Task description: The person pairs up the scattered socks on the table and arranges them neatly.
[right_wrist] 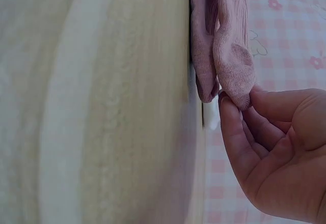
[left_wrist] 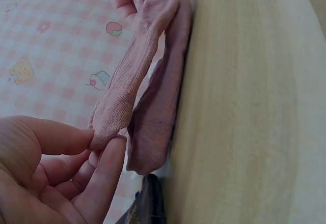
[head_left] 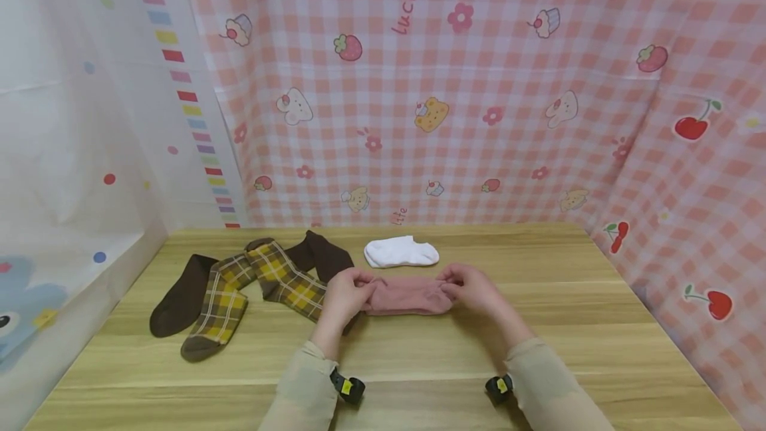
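Note:
A pink ribbed sock (left_wrist: 125, 81) stretches sideways between both hands. My left hand (head_left: 343, 299) pinches one end of it between thumb and fingers. At the opposite end, the thumb and fingers of my right hand (head_left: 477, 290) pinch the sock's tip. A second pink sock (left_wrist: 159, 124) lies along the wooden table (head_left: 419, 358), right beneath the held one; in the right wrist view this lower sock (right_wrist: 202, 56) runs alongside it. Just behind the pink pair in the head view is a white ankle sock (head_left: 399, 253).
Left of the hands lie yellow-and-brown plaid socks (head_left: 226, 301) and dark brown socks (head_left: 179, 301), partly overlapping. The left forearm covers part of that group. A pink checked cloth (head_left: 383, 85) hangs behind the table, and a white printed cloth (head_left: 78, 118) hangs at left.

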`<state>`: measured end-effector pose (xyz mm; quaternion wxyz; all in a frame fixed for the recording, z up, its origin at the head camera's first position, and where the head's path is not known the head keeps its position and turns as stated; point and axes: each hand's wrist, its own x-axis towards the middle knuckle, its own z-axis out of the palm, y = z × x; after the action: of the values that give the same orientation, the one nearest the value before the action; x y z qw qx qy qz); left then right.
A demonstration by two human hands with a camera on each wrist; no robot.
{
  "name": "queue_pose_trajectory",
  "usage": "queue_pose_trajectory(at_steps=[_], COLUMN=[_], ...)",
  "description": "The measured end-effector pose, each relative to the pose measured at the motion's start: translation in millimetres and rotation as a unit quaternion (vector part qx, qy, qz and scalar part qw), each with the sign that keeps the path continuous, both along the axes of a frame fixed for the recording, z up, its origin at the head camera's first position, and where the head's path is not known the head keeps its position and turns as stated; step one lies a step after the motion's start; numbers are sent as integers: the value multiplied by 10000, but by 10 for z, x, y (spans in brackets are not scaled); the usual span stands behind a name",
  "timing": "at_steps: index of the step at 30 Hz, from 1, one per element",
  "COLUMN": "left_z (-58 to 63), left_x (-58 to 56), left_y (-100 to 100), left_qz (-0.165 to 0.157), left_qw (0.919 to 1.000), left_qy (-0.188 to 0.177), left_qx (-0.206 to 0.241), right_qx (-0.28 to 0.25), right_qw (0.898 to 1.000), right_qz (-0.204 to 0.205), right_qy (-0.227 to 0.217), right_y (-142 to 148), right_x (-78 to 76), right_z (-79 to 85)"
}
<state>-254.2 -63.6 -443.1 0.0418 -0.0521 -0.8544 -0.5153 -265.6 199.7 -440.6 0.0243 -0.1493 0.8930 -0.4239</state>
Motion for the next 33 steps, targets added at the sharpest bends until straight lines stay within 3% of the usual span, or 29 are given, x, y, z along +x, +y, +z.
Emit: queue_pose_trajectory(at_steps=[3,10,15,21,24,27,30,33], left_z=[-17,-82,-110,-39,19,67,94,110], left_x=[5,-5,-15,27,81,143,200,247], left_y=[-7,-11,-25,-42,-3,64,138,200], left_qz=[36,366,440,553,407,114,-206,-470], left_qw=[10000,9955,9903,9825,9780,9687,9523,9374], left_qy=[-39,393,568,666,901,1378,1862,1974], left_qx=[-4,-776,-1191,-1649,-1839,-2062,-2407,-2831], right_qx=[68,211,382,709,840,1108,1476,1791], right_qw=[10000,9997,9990,9971,9953,9893,9768,9628], right_qz=[-20,70,172,17,21,271,588,825], right_qy=[13,-47,155,283,473,910,1434,1849], right_y=[-17,-55,-32,14,0,-39,-100,-159], right_x=[-18,-43,-33,32,89,155,223,275], right_z=[-14,-50,-50,44,123,196,245,264])
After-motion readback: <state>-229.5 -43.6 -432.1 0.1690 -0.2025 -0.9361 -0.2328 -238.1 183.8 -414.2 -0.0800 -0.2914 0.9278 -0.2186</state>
